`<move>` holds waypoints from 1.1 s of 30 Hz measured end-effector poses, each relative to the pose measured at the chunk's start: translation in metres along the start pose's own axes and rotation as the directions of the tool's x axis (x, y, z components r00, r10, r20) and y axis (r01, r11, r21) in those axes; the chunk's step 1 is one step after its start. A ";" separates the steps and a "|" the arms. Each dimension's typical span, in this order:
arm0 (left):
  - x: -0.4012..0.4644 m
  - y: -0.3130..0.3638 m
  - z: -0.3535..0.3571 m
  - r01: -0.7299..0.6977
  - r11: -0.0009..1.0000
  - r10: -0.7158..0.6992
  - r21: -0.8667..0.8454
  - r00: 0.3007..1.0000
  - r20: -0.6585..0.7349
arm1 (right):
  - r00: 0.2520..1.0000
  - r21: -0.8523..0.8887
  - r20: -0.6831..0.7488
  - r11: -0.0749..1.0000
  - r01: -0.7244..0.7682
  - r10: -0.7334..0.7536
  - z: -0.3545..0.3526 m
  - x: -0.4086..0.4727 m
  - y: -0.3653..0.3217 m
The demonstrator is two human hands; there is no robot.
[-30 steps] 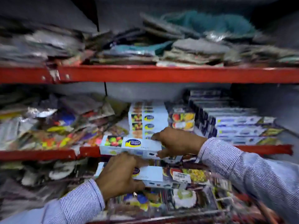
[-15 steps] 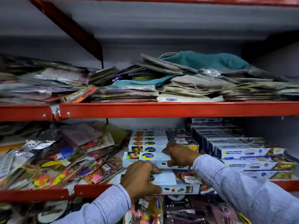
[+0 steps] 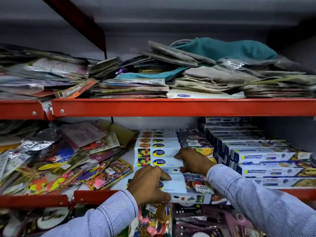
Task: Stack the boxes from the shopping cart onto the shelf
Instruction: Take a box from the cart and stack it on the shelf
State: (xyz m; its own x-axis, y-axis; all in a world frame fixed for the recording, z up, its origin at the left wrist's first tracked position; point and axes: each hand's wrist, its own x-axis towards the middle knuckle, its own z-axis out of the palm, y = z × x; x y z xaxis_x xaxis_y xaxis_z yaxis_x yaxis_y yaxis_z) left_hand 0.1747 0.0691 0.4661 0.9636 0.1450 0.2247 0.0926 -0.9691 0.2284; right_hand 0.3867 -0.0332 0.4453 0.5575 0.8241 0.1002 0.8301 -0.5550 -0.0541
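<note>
A long white cling-film box [image 3: 177, 187] lies flat at the front of the lower shelf [image 3: 95, 196], its near end overhanging the red front lip. The left hand [image 3: 150, 183] rests on top of it, palm down, fingers curled over the far edge and thumb against the near face, gripping the box. Just behind it, a second box [image 3: 172, 170] of the same kind lies against the stack of white boxes [image 3: 157, 149], which rises in steps toward the back of the shelf, each showing a fruit picture and a blue-and-yellow logo. The right hand [image 3: 195, 162] is laid on this second box with fingers stretched forward and slightly spread, the tips touching the face of the stack; whether it actually grips anything is hard to tell from this angle. Both wrists come out of blue-and-white striped sleeves [image 3: 266, 202].

To the right of the stack, rows of blue and white boxes [image 3: 259, 161] are packed side by side. To the left, a loose heap of colourful plastic packets [image 3: 65, 165] covers the shelf. On the upper shelf [image 3: 171, 106], also edged in red, lie flat packets and folded grey cloths, with a teal cloth [image 3: 227, 48] on top. More packets [image 3: 196, 219] hang or lie below the lower shelf.
</note>
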 end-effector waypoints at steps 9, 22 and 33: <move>0.012 -0.004 0.002 -0.017 1.000 0.017 -0.006 0.998 -0.053 | 0.995 0.072 -0.095 0.997 -0.035 0.042 -0.012 -0.001 -0.008; 0.065 -0.027 0.042 -0.031 0.999 0.026 -0.037 0.993 -0.119 | 0.998 0.221 -0.035 0.973 0.059 -0.053 -0.019 -0.026 0.007; 0.054 -0.031 0.074 -0.047 0.968 0.118 0.245 0.951 -0.286 | 0.952 0.274 -0.306 0.958 0.084 0.004 0.028 -0.057 0.008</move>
State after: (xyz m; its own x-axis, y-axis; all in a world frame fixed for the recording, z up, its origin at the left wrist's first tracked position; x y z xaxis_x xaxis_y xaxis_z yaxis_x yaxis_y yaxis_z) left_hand 0.2424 0.0918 0.4014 0.8553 0.0803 0.5119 0.1061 -0.9941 -0.0214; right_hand 0.3620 -0.0812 0.4118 0.5310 0.7475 0.3991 0.8450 -0.4317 -0.3158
